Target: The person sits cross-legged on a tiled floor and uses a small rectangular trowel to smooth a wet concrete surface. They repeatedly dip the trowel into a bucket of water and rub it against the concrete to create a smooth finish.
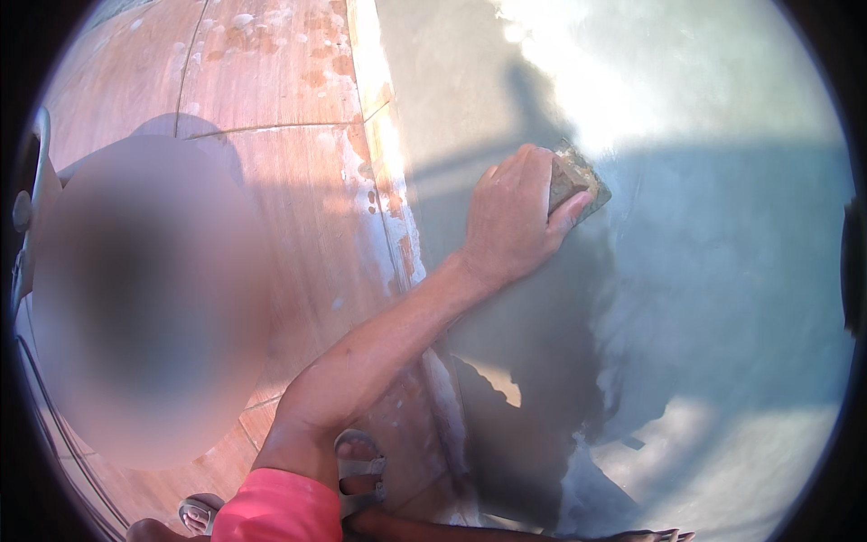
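My left hand (511, 215) is stretched out over a smooth grey cement surface (722, 271), its fingers and thumb closed round a small block (578, 181). The block is roughly rectangular, grey-brown and crusted along its edges. It rests against the cement; whether it is a sponge or a wooden float I cannot tell. At the lower edge lies my right hand (655, 536), cut off by the picture, with several fingertips showing stretched out. Nothing shows in those fingers.
Reddish tiles (298, 199) with pale splashes border the cement along a whitish joint (393, 172). Two sandalled feet (361, 465) stand on the tiles. A blurred oval hides much of the left side; cables (54, 406) run beside it. Shadows and bright sunlight cross the cement.
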A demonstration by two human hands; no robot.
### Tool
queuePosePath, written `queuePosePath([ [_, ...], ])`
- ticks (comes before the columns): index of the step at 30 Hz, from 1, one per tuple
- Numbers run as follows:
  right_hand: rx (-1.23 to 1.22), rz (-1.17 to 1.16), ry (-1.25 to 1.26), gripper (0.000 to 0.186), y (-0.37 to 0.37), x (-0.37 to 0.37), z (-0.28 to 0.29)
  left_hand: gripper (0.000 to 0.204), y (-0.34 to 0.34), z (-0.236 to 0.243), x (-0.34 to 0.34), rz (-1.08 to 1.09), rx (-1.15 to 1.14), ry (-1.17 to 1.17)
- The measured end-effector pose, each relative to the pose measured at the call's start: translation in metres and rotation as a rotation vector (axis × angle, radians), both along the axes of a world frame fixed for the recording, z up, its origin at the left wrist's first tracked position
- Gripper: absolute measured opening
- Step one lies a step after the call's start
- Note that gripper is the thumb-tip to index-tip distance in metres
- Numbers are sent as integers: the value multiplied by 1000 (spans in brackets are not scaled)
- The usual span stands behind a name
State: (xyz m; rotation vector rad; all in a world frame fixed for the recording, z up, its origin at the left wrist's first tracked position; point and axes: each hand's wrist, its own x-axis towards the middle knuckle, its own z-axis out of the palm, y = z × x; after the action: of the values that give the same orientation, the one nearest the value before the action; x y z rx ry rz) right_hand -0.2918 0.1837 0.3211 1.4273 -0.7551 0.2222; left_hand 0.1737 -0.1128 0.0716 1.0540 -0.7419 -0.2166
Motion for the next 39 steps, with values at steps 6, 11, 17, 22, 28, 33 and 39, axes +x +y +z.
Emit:
queuePosePath([
  [6,-1,-29,-38,50,3,-6,-4,48,-52,-29,84,-1,347,168],
  [11,-17,-3,-56,53,-6,-4,-8,48,-49,-78,73,-49,572,433],
  [17,-45,-47,15,50,3,-8,-2,38,40,-33,-55,-176,312,381],
  [22,1,17,-2,47,-6,-1,-9,42,114,-40,-132,-153,55,-9],
  [28,57,79,9,44,-3,-23,-4,36,43,-37,-55,-147,301,443],
  [33,39,93,-47,53,-20,5,-15,43,107,9,-124,-217,42,-36],
  [39,37,60,-73,56,-25,24,-12,47,125,-69,-159,-186,222,150],
])
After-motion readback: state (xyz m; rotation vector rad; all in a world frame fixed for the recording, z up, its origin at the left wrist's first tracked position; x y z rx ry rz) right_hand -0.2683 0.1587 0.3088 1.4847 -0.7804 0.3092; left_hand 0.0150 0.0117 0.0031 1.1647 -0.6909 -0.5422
